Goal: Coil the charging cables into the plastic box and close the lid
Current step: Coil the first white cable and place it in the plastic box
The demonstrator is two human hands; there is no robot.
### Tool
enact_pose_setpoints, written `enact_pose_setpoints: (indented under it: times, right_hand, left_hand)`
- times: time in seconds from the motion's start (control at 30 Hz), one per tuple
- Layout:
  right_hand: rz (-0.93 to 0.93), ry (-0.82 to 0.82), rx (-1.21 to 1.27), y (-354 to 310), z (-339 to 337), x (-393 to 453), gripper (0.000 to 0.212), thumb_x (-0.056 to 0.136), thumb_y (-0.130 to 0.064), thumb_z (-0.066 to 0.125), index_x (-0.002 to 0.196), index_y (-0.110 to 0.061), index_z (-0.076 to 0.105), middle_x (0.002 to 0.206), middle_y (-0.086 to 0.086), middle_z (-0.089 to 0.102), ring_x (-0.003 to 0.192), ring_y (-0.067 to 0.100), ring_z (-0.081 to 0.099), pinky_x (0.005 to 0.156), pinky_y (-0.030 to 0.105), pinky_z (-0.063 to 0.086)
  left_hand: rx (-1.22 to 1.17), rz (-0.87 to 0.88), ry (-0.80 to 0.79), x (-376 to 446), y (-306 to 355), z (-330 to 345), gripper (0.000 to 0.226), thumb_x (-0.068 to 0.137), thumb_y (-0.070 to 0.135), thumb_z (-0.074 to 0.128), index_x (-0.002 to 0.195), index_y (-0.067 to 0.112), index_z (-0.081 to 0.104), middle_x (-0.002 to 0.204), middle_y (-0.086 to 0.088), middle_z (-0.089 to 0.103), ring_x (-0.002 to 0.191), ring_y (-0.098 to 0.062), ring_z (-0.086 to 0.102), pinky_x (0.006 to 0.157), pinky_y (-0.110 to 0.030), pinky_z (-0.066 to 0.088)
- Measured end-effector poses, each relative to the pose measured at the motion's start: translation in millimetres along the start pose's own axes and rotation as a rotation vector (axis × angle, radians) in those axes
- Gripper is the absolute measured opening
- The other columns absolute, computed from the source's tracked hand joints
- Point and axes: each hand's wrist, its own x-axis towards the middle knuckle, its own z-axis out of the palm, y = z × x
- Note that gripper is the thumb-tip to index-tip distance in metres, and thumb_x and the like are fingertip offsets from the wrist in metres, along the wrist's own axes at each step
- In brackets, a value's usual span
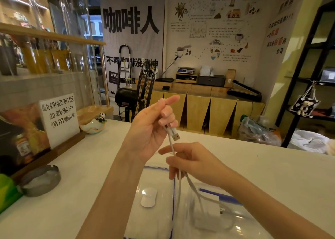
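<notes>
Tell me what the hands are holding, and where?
A white charging cable. The left hand pinches it just behind the plug; the right hand grips the cord lower down.

**Count of things on and above the counter**

Two hands are seen: the left hand [154, 128] and the right hand [190, 161]. One white cable [174, 149] is held between them, with one USB plug [175, 136] showing. One clear plastic box [213, 218] is counted, and one clear lid [155, 202] with a blue rim beside it. One white charger block [208, 209] is seen inside the box. One metal ashtray [40, 182], one printed sign [59, 119] and one small bowl [92, 127] with one panda figure [101, 116] are counted on the counter.
</notes>
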Motion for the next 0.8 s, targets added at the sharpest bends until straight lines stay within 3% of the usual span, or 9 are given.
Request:
enact_pose_setpoints:
  times: [0.13,0.23,0.33,0.43,0.53,0.6,0.67,0.73,0.8]
  right_hand:
    - [0.019,-0.089,-0.197,-8,7,-6,0.034,0.087,-0.018,0.052,0.121,-0.022,0.048,0.075,-0.011,0.064,0.071,0.004,0.061,0.075,0.021,0.053]
    - [0.034,-0.096,-0.349,-14,5,-9,0.033,0.085,-0.022,0.050,0.117,-0.024,0.047,0.082,-0.008,0.060,0.076,0.009,0.059,0.079,0.029,0.054]
    - [0.015,-0.068,-0.488,-19,-3,-12,0.028,0.085,-0.026,0.048,0.113,-0.023,0.050,0.081,-0.001,0.060,0.070,0.012,0.056,0.072,0.030,0.052]
    - [-0.049,-0.012,-0.619,-27,-12,-15,0.025,0.087,-0.024,0.046,0.110,-0.022,0.054,0.073,-0.003,0.060,0.063,0.009,0.055,0.065,0.024,0.051]
    - [-0.111,0.017,-0.694,-35,-25,-15,0.023,0.087,-0.018,0.047,0.105,-0.021,0.061,0.076,-0.006,0.063,0.062,0.006,0.054,0.060,0.019,0.049]
    - [-0.177,0.033,-0.735,-37,-32,-15,0.024,0.086,-0.017,0.050,0.104,-0.022,0.065,0.091,-0.004,0.064,0.076,0.007,0.056,0.071,0.022,0.052]
    - [-0.232,0.064,-0.784,-34,-34,-15,0.025,0.087,-0.016,0.051,0.107,-0.022,0.064,0.101,-0.003,0.064,0.088,0.008,0.056,0.080,0.020,0.049]
    - [-0.354,0.141,-0.856,-30,-31,-14,0.023,0.085,-0.014,0.054,0.104,-0.018,0.066,0.100,-0.001,0.067,0.091,0.010,0.059,0.081,0.019,0.048]
    - [-0.487,0.244,-0.915,-25,-31,-12,0.023,0.082,-0.017,0.051,0.097,-0.014,0.067,0.087,0.000,0.071,0.082,0.011,0.065,0.073,0.020,0.051]
  left_hand:
    - [0.322,0.076,0.156,3,-6,-5,0.024,0.092,0.017,0.039,0.098,0.005,0.060,0.055,0.005,0.060,0.045,-0.004,0.048,0.050,-0.016,0.046]
    - [0.673,0.170,0.232,4,-14,-9,0.024,0.095,0.016,0.037,0.095,0.008,0.060,0.057,0.006,0.064,0.048,-0.003,0.048,0.053,-0.014,0.045]
    - [1.020,0.214,0.214,4,-23,-9,0.019,0.095,0.014,0.038,0.096,0.013,0.057,0.063,0.005,0.065,0.051,-0.002,0.051,0.051,-0.013,0.045]
    - [1.291,0.075,0.099,2,-29,-8,0.022,0.095,0.018,0.038,0.094,0.005,0.056,0.067,0.000,0.061,0.051,-0.007,0.052,0.048,-0.017,0.047]
    - [1.298,-0.162,-0.051,0,-25,-7,0.033,0.096,0.020,0.036,0.075,0.014,0.061,0.056,0.004,0.055,0.045,-0.002,0.047,0.046,-0.015,0.039]
    - [1.200,-0.312,-0.123,-2,-20,-5,0.048,0.096,0.023,0.035,0.057,0.028,0.064,0.045,0.006,0.052,0.038,-0.005,0.042,0.044,-0.017,0.035]
    - [1.120,-0.400,-0.165,-2,-15,-7,0.057,0.096,0.027,0.032,0.047,0.029,0.062,0.038,0.007,0.046,0.035,-0.008,0.035,0.044,-0.021,0.033]
    - [1.011,-0.440,-0.180,-3,-11,-9,0.056,0.094,0.036,0.031,0.047,0.025,0.060,0.036,0.007,0.039,0.034,-0.009,0.030,0.042,-0.019,0.030]
    - [0.886,-0.481,-0.151,-3,-5,-12,0.053,0.088,0.046,0.030,0.054,0.019,0.060,0.037,0.006,0.035,0.033,-0.008,0.026,0.039,-0.018,0.026]
